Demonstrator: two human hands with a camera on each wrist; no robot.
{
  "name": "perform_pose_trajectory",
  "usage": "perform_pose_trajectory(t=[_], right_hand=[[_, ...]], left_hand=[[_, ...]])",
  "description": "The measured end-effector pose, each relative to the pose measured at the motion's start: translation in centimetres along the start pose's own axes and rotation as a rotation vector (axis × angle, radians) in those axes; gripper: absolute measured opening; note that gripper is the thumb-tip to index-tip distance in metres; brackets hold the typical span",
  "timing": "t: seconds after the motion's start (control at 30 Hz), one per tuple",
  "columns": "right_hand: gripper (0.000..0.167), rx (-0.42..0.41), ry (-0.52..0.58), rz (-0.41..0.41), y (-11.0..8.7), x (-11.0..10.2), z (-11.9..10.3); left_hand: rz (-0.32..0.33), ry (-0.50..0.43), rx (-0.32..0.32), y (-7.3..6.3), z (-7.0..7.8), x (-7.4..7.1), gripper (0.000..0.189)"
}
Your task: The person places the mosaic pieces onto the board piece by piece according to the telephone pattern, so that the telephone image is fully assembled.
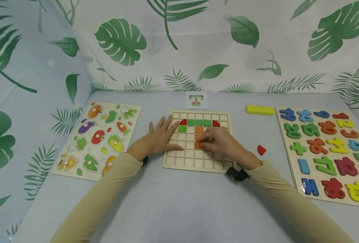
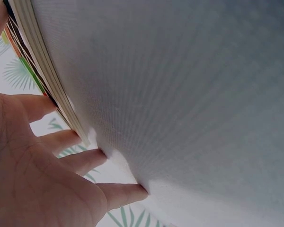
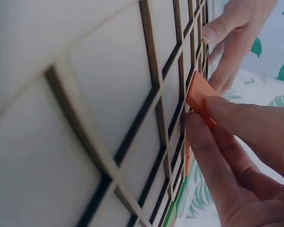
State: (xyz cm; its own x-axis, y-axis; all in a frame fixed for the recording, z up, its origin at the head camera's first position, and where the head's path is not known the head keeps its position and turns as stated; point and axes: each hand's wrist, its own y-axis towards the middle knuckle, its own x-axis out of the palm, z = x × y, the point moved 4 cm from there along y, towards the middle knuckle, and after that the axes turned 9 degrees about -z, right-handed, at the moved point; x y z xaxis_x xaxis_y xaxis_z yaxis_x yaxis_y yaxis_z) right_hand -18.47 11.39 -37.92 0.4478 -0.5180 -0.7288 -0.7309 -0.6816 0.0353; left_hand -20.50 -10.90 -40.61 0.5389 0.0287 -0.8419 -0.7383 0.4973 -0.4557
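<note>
My right hand pinches an orange square tile between thumb and fingers, tilted against the grid of a wooden board. My left hand lies with spread fingers at the board's left edge, its thumb and some fingertips over the rim. In the board's upper cells are green squares in a row, with a red quarter-round piece at the left end and another red quarter-round at the right. A green square sits below the left one. Orange squares run down the middle column, partly behind my right fingers.
A card with a coloured T-shaped pattern lies behind the board. One loose red quarter-round is to the right, with a yellow block farther back. A vegetable puzzle lies left, a number puzzle right.
</note>
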Motion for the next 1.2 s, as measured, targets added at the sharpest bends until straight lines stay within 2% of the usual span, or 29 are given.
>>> perform_pose_trajectory(t=[0.53,0.8,0.9,1.07,1.2], right_hand=[[0.007,0.016,-0.172,-0.018,0.6,0.3,-1.2],[0.006,0.030,-0.188,-0.029,0.4,0.5,-1.3],[0.007,0.004,-0.174,-0.060,0.2,0.3,-1.2],[0.016,-0.043,-0.119,-0.170,-0.8,-1.2,-0.7],[0.023,-0.006,-0.120,-0.197,-2.3,-3.7,0.1]], left_hand=[[0.006,0.009,-0.002,0.1,-0.1,0.0,0.104],[0.005,-0.005,0.009,0.0,-0.1,0.1,0.104],[0.002,-0.004,0.011,-0.1,-0.1,0.1,0.104],[0.000,-0.011,0.016,-0.1,0.0,0.1,0.104],[0.001,-0.009,0.015,-0.1,0.0,0.1,0.104]])
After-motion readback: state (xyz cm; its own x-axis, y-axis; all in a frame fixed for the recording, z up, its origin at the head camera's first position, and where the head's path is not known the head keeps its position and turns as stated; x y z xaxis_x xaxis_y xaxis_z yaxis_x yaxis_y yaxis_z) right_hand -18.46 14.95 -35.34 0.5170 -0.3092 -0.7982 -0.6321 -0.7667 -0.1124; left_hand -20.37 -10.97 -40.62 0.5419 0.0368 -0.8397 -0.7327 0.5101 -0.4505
